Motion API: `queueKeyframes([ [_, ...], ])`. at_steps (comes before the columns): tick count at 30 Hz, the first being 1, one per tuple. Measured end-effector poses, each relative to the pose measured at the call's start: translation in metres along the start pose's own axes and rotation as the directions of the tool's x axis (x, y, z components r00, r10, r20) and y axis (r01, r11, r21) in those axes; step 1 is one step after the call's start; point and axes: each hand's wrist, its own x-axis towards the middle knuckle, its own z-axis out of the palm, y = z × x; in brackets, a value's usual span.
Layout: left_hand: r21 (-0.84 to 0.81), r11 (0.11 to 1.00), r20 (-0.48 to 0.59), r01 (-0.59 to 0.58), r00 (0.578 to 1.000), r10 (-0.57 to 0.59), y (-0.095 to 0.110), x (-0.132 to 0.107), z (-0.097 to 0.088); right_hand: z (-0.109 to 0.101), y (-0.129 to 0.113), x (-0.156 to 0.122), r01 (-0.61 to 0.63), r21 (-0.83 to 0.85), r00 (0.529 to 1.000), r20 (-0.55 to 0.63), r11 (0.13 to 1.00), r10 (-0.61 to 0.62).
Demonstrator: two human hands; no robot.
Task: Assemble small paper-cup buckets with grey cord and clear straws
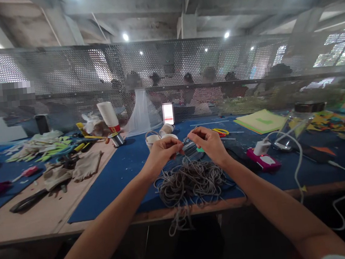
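Note:
A tangled pile of thin grey cord (192, 180) lies on the blue mat before me, some loops hanging over the table's front edge. Above it, my left hand (164, 150) pinches a strand of the cord between thumb and fingertips. My right hand (207, 143) is pinched close by on its right, apparently on the same strand; the exact grip is too small to see. Behind and between the hands lies a clear plastic item, partly hidden. White paper cups (152, 138) stand just beyond my left hand.
Yellow-handled scissors (220, 132) lie behind my right hand. On the right are a pink power strip (263, 160) with a white cable, a clear jar (302, 121) and yellow paper sheets (260, 122). Stacked cups (108, 115), gloves (87, 166) and tools are left. A perforated screen (166, 65) stands behind.

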Motion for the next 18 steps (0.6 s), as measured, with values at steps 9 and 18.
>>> queueKeyframes([
  [9, 0.011, 1.000, -0.035, 0.007, 0.999, -0.007, 0.0043, -0.0002, 0.0016, -0.0003, 0.0025, 0.0003, -0.013, 0.050, 1.000, -0.012, 0.999, 0.013],
  [18, -0.093, 0.996, 0.000, 0.009, 1.000, -0.009, 0.0001, 0.0010, -0.0047, -0.0028, 0.0084, 0.0019, -0.056, 0.015, 0.986, 0.158, 0.998, 0.053],
])
